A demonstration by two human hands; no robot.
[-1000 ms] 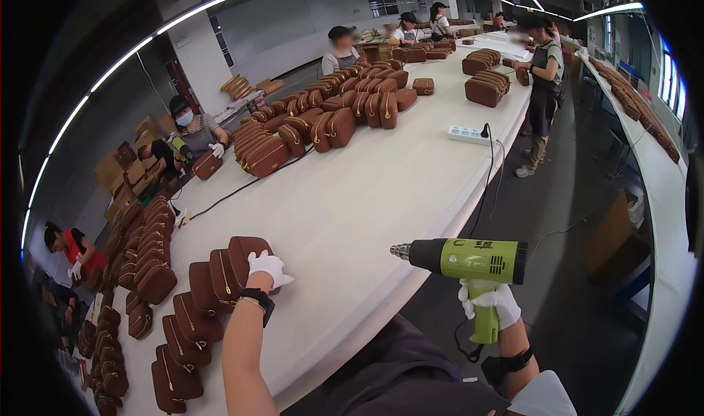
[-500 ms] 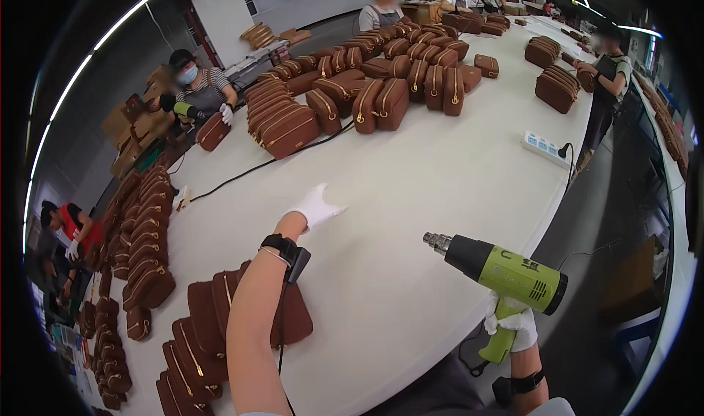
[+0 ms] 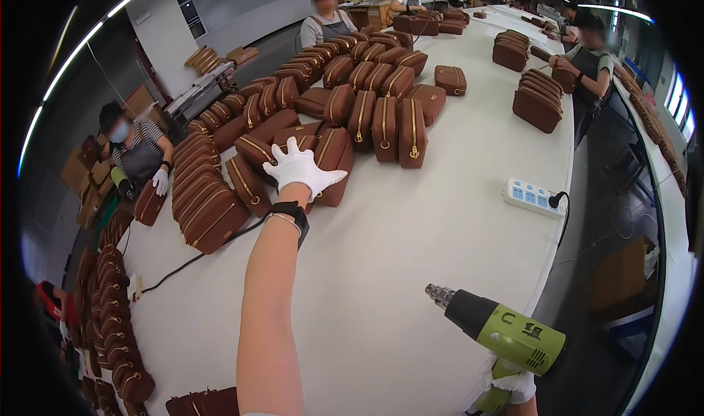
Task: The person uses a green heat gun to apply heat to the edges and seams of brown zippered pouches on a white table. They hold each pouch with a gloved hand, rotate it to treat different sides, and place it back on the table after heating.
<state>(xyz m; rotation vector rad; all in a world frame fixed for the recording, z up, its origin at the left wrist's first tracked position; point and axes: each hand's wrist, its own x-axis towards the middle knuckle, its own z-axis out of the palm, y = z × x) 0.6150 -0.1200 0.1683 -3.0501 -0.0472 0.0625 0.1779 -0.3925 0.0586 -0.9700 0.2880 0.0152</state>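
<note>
My left hand (image 3: 302, 169), in a white glove, reaches out over the table with its fingers spread. It is at a brown zippered bag (image 3: 334, 168) in the near edge of a big group; whether it touches the bag I cannot tell. Nothing shows in its grasp. At the lower right my right hand (image 3: 517, 387), also gloved, is closed around the handle of a green and black heat gun (image 3: 506, 329). The gun's metal nozzle points left over the white table (image 3: 367, 298). Part of the handle and the fingers is hidden.
Rows of brown bags (image 3: 121, 320) line the left side; more bags (image 3: 539, 100) stand far right. A white power strip (image 3: 532, 198) lies near the right edge. A black cord (image 3: 176, 269) crosses the table. Co-workers (image 3: 136, 152) handle bags around it.
My left arm has stretched forward to the group of bags, and the fingers have spread. The view has shifted forward. The right hand still grips the heat gun, now slightly lower in view.
</note>
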